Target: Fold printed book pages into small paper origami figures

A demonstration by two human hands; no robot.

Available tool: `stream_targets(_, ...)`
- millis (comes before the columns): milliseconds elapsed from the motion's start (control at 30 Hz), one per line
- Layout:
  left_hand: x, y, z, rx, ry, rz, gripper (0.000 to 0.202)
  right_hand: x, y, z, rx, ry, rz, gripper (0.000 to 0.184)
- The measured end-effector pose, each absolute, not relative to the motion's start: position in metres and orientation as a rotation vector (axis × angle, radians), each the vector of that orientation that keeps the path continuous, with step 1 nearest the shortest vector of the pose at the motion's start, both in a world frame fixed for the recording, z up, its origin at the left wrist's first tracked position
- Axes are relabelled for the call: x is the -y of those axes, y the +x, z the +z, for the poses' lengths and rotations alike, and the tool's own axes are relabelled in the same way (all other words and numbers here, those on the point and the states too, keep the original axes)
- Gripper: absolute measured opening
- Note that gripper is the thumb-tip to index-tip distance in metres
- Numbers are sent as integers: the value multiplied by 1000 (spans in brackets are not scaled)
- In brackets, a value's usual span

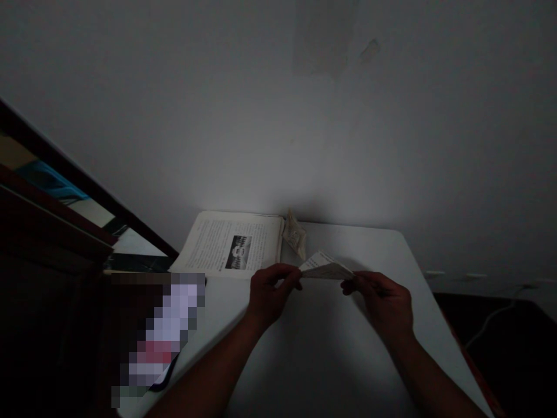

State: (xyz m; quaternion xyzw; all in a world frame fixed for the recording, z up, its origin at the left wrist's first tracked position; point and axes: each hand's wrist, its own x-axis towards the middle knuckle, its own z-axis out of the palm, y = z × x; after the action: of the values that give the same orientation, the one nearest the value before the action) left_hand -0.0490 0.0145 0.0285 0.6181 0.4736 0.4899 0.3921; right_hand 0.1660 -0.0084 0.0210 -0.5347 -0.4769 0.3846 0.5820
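A folded piece of printed paper is held just above the white table, between both hands. My left hand pinches its left end with thumb and fingers closed. My right hand pinches the right end, fingers also closed. Behind the hands, an open book with a dark photo on its page lies at the table's back left. A small crumpled or folded paper shape stands beside the book, against the wall.
A plain grey wall rises right behind the table. Dark wooden furniture stands to the left. A blurred-out patch covers the table's left front. The floor on the right is dark, with a pale cable.
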Motion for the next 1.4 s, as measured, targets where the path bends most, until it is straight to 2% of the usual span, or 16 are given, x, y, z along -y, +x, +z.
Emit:
stream_targets(167,-13,-46,27,-1252,1636,1309,17,8,165,23,1130,-1293,880,9)
stream_targets(400,-10,-40,24,-1273,1542,1391,10,7,162,20,1128,-1245,893,6)
stream_targets(633,-8,-37,19,-1303,1572,1408,11,8,159,18,1130,-1248,823,14)
stream_targets(900,-13,-42,26,-1106,1501,1131,12,7,167,16,1236,-1155,803,13)
stream_targets(1033,-16,-41,24,-1053,1352,1039,25,8,168,11,1416,-1067,858,11)
stream_targets(1167,-18,-39,22,-1097,1368,954,20,8,168,7,1521,-1055,869,11)
stream_targets(1333,-19,-40,26,-1053,1405,923,19,10,168,9,1401,-1145,917,10)
stream_targets(1400,-19,-40,27,-1054,1371,959,20,10,166,12,1278,-1209,987,19)
